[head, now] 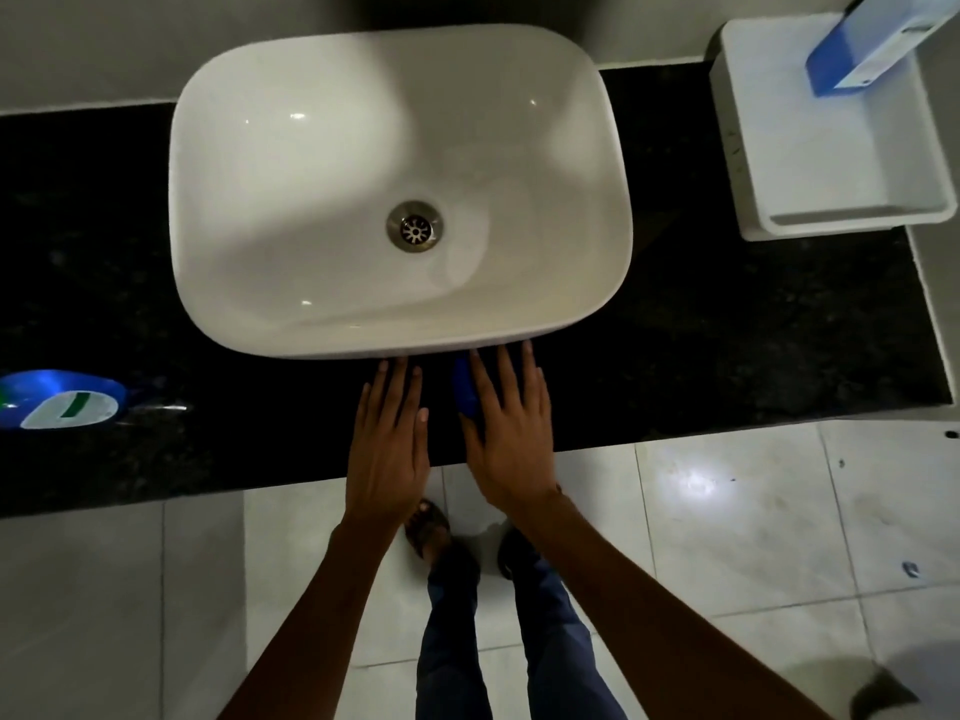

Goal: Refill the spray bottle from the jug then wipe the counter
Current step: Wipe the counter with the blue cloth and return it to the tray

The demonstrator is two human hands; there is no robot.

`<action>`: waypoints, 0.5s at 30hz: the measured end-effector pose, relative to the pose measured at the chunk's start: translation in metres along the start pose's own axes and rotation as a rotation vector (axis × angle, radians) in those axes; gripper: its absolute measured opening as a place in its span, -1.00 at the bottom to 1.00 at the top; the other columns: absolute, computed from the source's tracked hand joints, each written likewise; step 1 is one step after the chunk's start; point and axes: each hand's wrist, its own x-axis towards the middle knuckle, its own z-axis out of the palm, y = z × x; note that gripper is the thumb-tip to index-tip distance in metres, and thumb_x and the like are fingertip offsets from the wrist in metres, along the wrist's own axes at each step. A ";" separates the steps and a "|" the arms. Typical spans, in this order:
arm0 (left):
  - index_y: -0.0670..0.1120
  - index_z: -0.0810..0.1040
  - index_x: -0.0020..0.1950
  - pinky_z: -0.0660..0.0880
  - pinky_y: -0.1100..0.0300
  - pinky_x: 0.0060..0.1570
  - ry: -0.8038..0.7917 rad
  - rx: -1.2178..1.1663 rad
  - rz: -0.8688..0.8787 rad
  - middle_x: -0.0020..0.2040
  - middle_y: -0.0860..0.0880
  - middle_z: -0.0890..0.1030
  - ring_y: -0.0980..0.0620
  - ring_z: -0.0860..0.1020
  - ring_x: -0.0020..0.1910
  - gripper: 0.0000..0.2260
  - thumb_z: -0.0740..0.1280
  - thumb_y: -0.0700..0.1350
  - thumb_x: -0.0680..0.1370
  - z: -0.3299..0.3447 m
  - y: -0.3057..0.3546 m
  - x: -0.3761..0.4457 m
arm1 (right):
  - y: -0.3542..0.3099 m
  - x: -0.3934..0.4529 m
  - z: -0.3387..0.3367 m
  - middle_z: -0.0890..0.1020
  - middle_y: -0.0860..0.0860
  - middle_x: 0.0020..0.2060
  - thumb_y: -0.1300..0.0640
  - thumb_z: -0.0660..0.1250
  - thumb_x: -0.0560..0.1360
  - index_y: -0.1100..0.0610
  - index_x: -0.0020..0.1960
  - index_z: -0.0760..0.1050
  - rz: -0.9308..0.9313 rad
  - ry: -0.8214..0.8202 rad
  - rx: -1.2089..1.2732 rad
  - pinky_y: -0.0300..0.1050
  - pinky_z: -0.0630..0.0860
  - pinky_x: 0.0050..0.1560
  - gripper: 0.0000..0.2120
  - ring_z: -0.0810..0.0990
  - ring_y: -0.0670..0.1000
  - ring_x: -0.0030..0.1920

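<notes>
Both hands lie flat on the black stone counter (pixel 727 356) just in front of the white basin (pixel 208 252). My right hand (pixel 511 423) presses down on a blue cloth (pixel 466 389); only a strip of the cloth shows beside the thumb. My left hand (pixel 389 433) rests palm down beside it, fingers spread, holding nothing. A blue bottle with a white and green label (pixel 62 400) lies at the far left of the counter, cut off by the frame edge. No jug is in view.
A white box-shaped dispenser (pixel 826 163) stands at the back right of the counter, with a blue and white item (pixel 857 49) above it. The basin fills the counter's middle. Beyond the front edge is a white tiled floor (pixel 727 537) and my legs and feet.
</notes>
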 end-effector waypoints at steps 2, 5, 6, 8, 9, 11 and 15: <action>-0.17 0.18 0.68 0.18 -0.22 0.65 0.007 -0.002 -0.034 0.71 -0.13 0.17 -0.13 0.10 0.72 -0.53 0.03 -0.08 0.76 -0.002 -0.006 -0.003 | -0.003 -0.013 0.005 -0.02 0.02 0.72 -0.09 0.20 0.66 -0.04 0.72 0.01 -0.078 -0.030 0.016 0.21 -0.03 0.69 -0.30 -0.12 0.19 0.71; -0.17 0.17 0.68 0.17 -0.23 0.65 0.010 0.025 -0.082 0.72 -0.12 0.15 -0.12 0.08 0.73 -0.52 0.01 -0.07 0.76 -0.006 -0.018 -0.010 | 0.016 -0.031 0.003 -0.04 0.00 0.72 -0.12 0.18 0.67 -0.06 0.72 -0.01 -0.210 -0.106 0.008 0.23 0.01 0.68 -0.31 -0.11 0.18 0.72; -0.16 0.18 0.68 0.16 -0.23 0.66 0.015 0.032 -0.100 0.72 -0.13 0.16 -0.12 0.08 0.73 -0.52 0.01 -0.06 0.76 -0.007 -0.022 -0.013 | 0.026 -0.034 0.000 -0.04 -0.01 0.72 -0.13 0.20 0.66 -0.06 0.72 -0.01 -0.244 -0.119 -0.005 0.24 0.03 0.67 -0.29 -0.10 0.18 0.72; -0.15 0.20 0.68 0.15 -0.24 0.66 0.021 0.038 -0.134 0.71 -0.14 0.17 -0.15 0.09 0.72 -0.52 -0.01 -0.04 0.76 -0.010 -0.029 -0.016 | 0.037 -0.035 -0.004 -0.04 0.00 0.72 -0.13 0.24 0.63 -0.07 0.71 -0.01 -0.195 -0.106 -0.041 0.24 0.04 0.67 -0.25 -0.10 0.18 0.72; -0.14 0.20 0.68 0.13 -0.25 0.66 0.019 0.042 -0.140 0.71 -0.14 0.17 -0.16 0.09 0.72 -0.52 -0.01 -0.03 0.76 -0.012 -0.033 -0.017 | 0.036 -0.034 -0.005 -0.04 0.00 0.72 -0.12 0.24 0.61 -0.08 0.71 -0.02 -0.099 -0.078 -0.052 0.23 0.01 0.68 -0.24 -0.11 0.18 0.72; -0.12 0.21 0.68 0.12 -0.26 0.66 0.016 0.049 -0.135 0.71 -0.15 0.16 -0.17 0.08 0.72 -0.52 0.00 -0.02 0.76 -0.015 -0.038 -0.020 | 0.015 -0.028 0.000 -0.06 0.00 0.72 -0.13 0.20 0.61 -0.09 0.72 -0.04 0.135 -0.007 -0.058 0.21 -0.03 0.68 -0.25 -0.15 0.19 0.71; -0.16 0.24 0.66 0.14 -0.28 0.64 0.077 0.025 -0.182 0.70 -0.18 0.19 -0.20 0.10 0.72 -0.53 0.04 -0.05 0.75 -0.023 -0.054 -0.026 | -0.047 -0.005 0.018 -0.01 0.06 0.72 -0.13 0.20 0.64 -0.03 0.72 -0.03 0.145 0.014 -0.016 0.21 -0.11 0.69 -0.26 -0.16 0.23 0.71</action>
